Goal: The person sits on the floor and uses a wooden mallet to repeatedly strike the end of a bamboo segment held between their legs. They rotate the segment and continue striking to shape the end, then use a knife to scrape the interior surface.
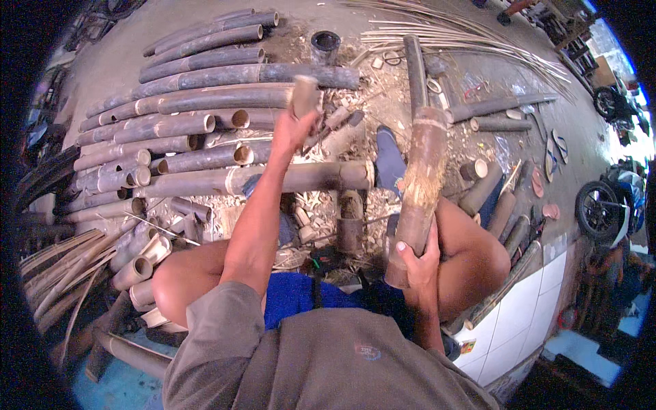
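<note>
My right hand (418,258) grips the lower end of a thick brown bamboo pole (422,179), which rests across my right thigh and runs away from me. Frayed pale fibres show on its middle. My left hand (292,126) is stretched out ahead and holds a short wooden mallet-like block (305,94) raised above the ground. I sit with bare knees apart, in blue shorts and a grey shirt.
A pile of dark bamboo poles (184,123) lies to the left and ahead. Short cut bamboo sections (140,263) and chips litter the ground. Thin split strips (471,41) fan out at the top right. Sandals (553,147), a motorbike wheel (600,212) and white tiles (526,301) are to the right.
</note>
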### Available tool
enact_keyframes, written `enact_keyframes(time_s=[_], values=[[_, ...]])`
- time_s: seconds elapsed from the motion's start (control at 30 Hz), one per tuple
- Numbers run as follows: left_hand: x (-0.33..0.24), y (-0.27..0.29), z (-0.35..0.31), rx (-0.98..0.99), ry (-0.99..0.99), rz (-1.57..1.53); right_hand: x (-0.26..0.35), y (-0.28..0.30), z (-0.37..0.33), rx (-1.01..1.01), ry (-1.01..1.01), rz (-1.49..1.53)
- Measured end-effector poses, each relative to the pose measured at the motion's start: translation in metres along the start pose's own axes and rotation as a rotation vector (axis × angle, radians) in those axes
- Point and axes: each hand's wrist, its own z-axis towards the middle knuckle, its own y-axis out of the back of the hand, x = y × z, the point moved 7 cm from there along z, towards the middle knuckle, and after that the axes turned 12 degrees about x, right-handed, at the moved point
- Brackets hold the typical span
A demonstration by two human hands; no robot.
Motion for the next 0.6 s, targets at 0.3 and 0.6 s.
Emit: enact_keyframes(time_s=[0.3, 0.6], values=[[-0.088, 0.059, 0.155, -0.286, -0.333, -0.666, -0.021, -0.01, 0.04, 0.014, -0.112, 0.054], [-0.069, 0.028, 0.268, -0.481, -0.341, -0.351, -0.032, -0.01, 0.047, -0.003, -0.26, 0.074]])
